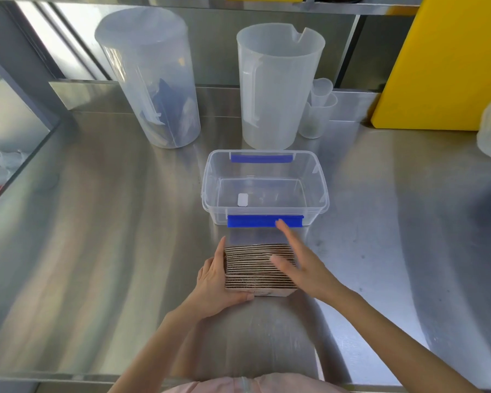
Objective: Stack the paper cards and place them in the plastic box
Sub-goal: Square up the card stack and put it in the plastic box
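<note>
A stack of several corrugated paper cards [253, 268] stands on edge on the steel counter, just in front of the clear plastic box [210, 191]. The box has blue latches, no lid, and only a small white label shows inside it. My left hand [214, 282] grips the stack's left side, with the thumb under its near edge. My right hand [298, 259] lies flat against the stack's right side, fingers straight and pointing toward the box's near blue latch [253, 221].
Two tall translucent jugs [153, 80] [275, 83] stand behind the box, with small plastic cups [316, 109] beside the right one. A yellow board [448, 61] leans at the back right. The counter's left edge [20, 168] drops off.
</note>
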Demonstrator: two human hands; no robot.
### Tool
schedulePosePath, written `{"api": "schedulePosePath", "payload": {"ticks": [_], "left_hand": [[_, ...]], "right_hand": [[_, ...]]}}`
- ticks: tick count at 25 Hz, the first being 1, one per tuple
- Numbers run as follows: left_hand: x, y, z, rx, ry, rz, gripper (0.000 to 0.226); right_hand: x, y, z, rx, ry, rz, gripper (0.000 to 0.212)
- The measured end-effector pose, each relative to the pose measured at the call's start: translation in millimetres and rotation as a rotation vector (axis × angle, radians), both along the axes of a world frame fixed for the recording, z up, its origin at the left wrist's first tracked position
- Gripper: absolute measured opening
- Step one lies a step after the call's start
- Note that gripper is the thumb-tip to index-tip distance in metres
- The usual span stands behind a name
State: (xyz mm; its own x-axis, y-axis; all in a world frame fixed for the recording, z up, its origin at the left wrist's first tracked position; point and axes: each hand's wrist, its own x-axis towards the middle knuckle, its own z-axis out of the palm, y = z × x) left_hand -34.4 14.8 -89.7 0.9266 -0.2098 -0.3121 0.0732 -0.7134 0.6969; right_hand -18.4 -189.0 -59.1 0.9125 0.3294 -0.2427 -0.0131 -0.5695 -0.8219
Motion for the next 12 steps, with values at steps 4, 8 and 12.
{"api": "schedulePosePath", "payload": {"ticks": [4, 8, 12], "left_hand": [[1.4, 0.8, -2.5, -0.009, -0.008, 0.006, 0.123], [-1.4, 2.3, -6.2, -0.027, -0.030, 0.018, 0.117], [-3.9, 1.0, -6.9, -0.066, -0.045, 0.006, 0.105]], "right_hand": [[-19.5, -15.4, -13.6, 0.200, 0.192, -0.078, 0.068], [-33.5, -19.7, -24.7, 0.062, 0.191, -0.006, 0.099], [-33.7, -8.4, -28.8, -0.021, 0.042, -0.021, 0.099]]}}
